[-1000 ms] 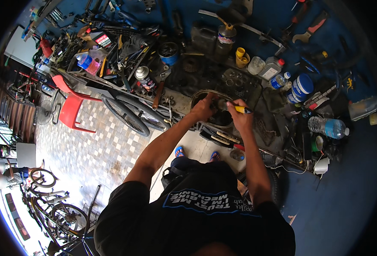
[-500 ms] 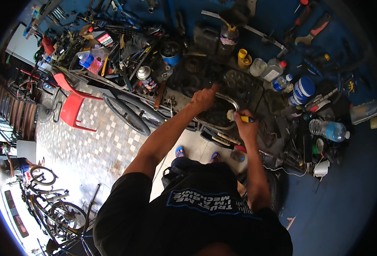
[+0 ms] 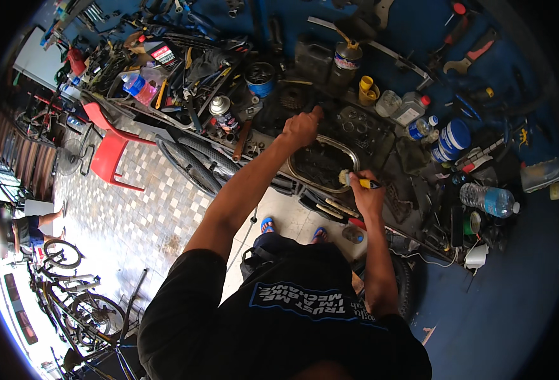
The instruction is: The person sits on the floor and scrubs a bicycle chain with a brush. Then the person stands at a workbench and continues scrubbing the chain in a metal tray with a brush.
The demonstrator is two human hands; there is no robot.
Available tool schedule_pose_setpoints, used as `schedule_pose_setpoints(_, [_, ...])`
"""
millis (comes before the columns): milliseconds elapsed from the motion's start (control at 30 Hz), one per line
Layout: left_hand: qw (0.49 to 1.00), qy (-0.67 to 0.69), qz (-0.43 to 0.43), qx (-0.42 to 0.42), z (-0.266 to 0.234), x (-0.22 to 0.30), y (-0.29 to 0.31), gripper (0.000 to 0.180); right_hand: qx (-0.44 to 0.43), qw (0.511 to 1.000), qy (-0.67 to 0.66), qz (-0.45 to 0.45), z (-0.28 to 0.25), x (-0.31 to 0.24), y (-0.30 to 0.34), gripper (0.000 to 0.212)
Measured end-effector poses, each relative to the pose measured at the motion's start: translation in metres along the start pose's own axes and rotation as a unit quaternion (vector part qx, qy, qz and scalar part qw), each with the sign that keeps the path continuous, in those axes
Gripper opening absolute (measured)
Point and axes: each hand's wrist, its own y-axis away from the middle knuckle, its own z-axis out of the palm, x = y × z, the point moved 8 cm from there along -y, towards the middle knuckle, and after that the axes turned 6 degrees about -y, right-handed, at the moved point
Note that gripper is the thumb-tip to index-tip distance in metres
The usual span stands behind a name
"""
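My right hand (image 3: 369, 193) is closed around a small brush (image 3: 369, 184) with a yellow handle and pale bristles, by the right edge of an oval metal-rimmed basin (image 3: 299, 173). Dark, wet-looking contents lie inside the basin. Past its far left edge, my left hand (image 3: 299, 132) is closed with the thumb or a finger pointing away from me; anything in its grip is hidden against the dark bench. Close beyond that hand sits a dark toothed sprocket (image 3: 292, 98). Several metal rings (image 3: 355, 117) lie on the bench to its right.
A spray can (image 3: 222, 113), a wooden-handled tool (image 3: 242, 140) and a blue tub (image 3: 260, 79) stand or lie left of my hands. Bottles and a blue-white bucket (image 3: 451, 139) line the right side. Bicycle tyres (image 3: 194, 161) lean under the bench near a red chair (image 3: 109, 155).
My right hand and the brush have shifted slightly down, from over the basin to its right rim. My left hand has moved a little away from me, uncovering more of the basin.
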Motion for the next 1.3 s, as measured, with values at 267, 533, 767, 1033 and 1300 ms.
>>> schedule_pose_setpoints(267, [0.993, -0.097, -0.041, -0.06, -0.029, -0.046, -0.016, 0.036, -0.012, 1.0, 0.003, -0.014, 0.002, 0.006, 0.002, 0.021])
schedule_pose_setpoints(533, [0.945, -0.264, -0.083, -0.175, -0.048, -0.144, 0.021, 0.025, -0.011, 0.999, 0.016, -0.034, -0.002, 0.009, 0.003, 0.021])
schedule_pose_setpoints(767, [0.931, -0.323, -0.089, -0.143, -0.023, -0.13, 0.046, 0.017, -0.018, 0.999, 0.044, -0.014, 0.005, -0.003, 0.002, 0.022])
schedule_pose_setpoints(1033, [0.918, -0.36, -0.07, -0.151, 0.014, -0.129, 0.046, 0.022, -0.03, 0.999, 0.03, 0.02, -0.004, 0.0, 0.006, 0.019])
schedule_pose_setpoints(1300, [0.936, -0.283, -0.137, -0.156, -0.002, -0.135, 0.055, 0.022, -0.02, 0.998, 0.058, 0.008, -0.007, 0.002, 0.005, 0.025])
